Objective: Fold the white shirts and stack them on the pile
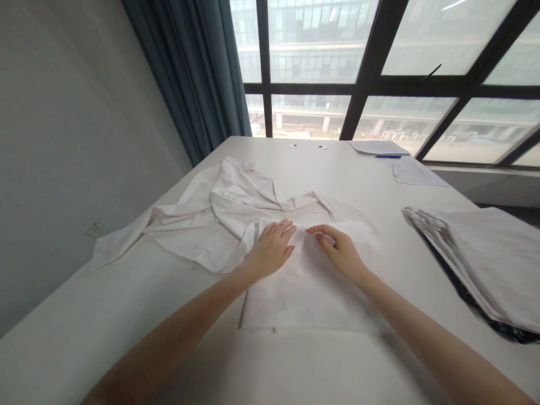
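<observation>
Nearest to the person, the flat, smoothed part of a white cotton shirt point(307, 292) lies on the white table point(105, 337), and both forearms reach over it. The left hand point(272, 247) rests palm down on the cloth, fingers stretched and close together, holding nothing. Just beside it, the right hand point(340, 250) bends its fingers and pinches a small fold of the same shirt between thumb and fingertips. The two hands almost meet over the middle of the garment.

To the left of the left hand and beyond it, the rest of the shirt lies crumpled, with one sleeve hanging over the table edge. Well apart, to the right of the right hand, sits a stack of folded grey and white fabric point(476, 259). Far beyond the hands, near the window, lie some white paper sheets point(379, 147) and a blue pen point(388, 156).
</observation>
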A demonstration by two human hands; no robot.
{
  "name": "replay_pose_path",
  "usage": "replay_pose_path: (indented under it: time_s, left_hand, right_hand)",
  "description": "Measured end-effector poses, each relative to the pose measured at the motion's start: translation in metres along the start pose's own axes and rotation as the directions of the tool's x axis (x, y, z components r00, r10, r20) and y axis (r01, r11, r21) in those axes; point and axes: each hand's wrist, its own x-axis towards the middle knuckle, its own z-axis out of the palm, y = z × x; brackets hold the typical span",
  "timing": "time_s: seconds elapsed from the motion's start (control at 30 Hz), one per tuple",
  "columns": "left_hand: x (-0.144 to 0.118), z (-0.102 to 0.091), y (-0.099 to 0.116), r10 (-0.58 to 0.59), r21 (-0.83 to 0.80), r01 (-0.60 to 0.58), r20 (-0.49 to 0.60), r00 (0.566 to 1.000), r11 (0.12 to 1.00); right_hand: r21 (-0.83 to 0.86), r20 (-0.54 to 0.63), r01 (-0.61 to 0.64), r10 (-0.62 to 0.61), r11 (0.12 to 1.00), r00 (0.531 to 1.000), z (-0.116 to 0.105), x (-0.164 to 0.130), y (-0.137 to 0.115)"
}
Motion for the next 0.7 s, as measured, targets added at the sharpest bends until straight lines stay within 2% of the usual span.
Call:
replay_pose_path:
  time_s: [0.1, 0.27, 0.43, 0.6, 0.63, 0.7]
  left_hand:
    - [-0.009, 0.013, 0.003, 0.022, 0.11, -0.031, 0.078, 0.997, 0.993]
    - [-0.013, 0.019, -0.005, 0.024, 0.201, -0.052, 0.139, 0.99, 0.978]
    - [-0.017, 0.019, -0.006, 0.02, 0.204, -0.051, 0.15, 0.988, 0.978]
    - [-0.021, 0.016, -0.007, 0.016, 0.192, -0.048, 0.168, 0.986, 0.98]
    - [-0.021, 0.015, -0.007, 0.016, 0.19, -0.048, 0.167, 0.986, 0.981]
    - [-0.02, 0.015, -0.007, 0.013, 0.186, -0.042, 0.158, 0.987, 0.982]
  right_hand:
    - [-0.223, 0.0, 0.087, -0.089, 0.971, 0.996, 0.004, 0.021, 0.024]
    - [-0.386, 0.086, 0.111, -0.085, 0.916, 0.993, 0.019, 0.021, 0.05]
    - [-0.529, 0.133, 0.084, -0.015, 0.844, 0.991, 0.017, 0.013, 0.059]
    - [-0.62, 0.114, 0.019, 0.066, 0.785, 0.991, 0.016, 0.011, 0.061]
    - [-0.631, 0.114, 0.024, 0.061, 0.776, 0.992, 0.016, 0.011, 0.06]
    - [-0.629, 0.18, 0.12, -0.006, 0.768, 0.984, 0.014, 0.012, 0.057]
